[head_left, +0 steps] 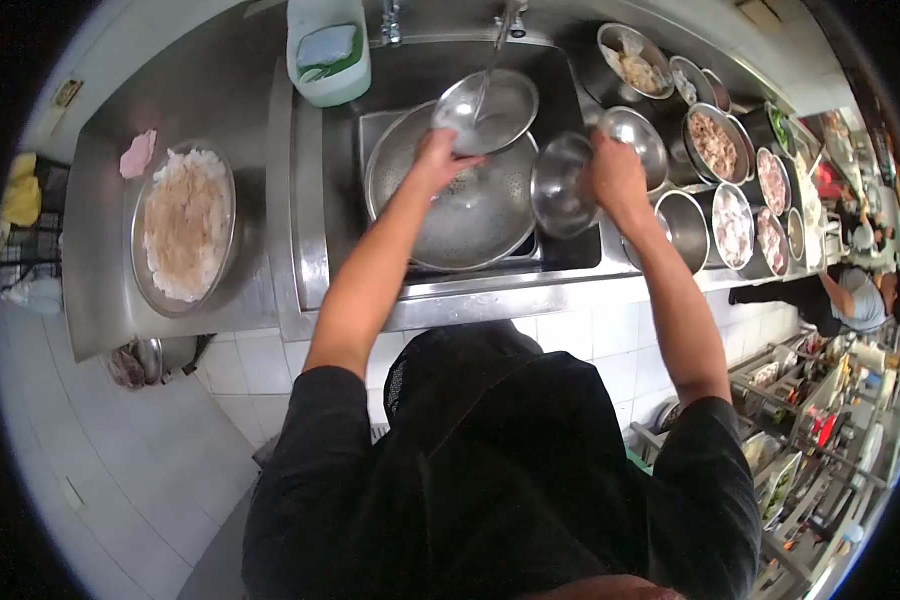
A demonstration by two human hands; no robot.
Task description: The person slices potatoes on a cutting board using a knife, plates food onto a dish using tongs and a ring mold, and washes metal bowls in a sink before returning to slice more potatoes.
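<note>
My left hand (443,160) grips the rim of a shallow metal bowl (505,100), tilted under the stream from the tap (510,22). Water runs into this bowl. In my right hand (618,175) is the edge of a second metal bowl (560,190), tipped on its side over the right part of the sink; some of those fingers are hidden. Below both bowls, a large perforated metal colander (450,235) rests in the sink (340,180). Another metal bowl (642,140) stands just beyond my right hand.
A green-white plastic container (330,90) stands at the sink's back left. On the left counter are a metal bowl of white, brown-topped food (185,225) and a pink cloth (138,154). Several bowls of sliced meat (732,225) crowd the right counter. Another person (860,300) is farther right.
</note>
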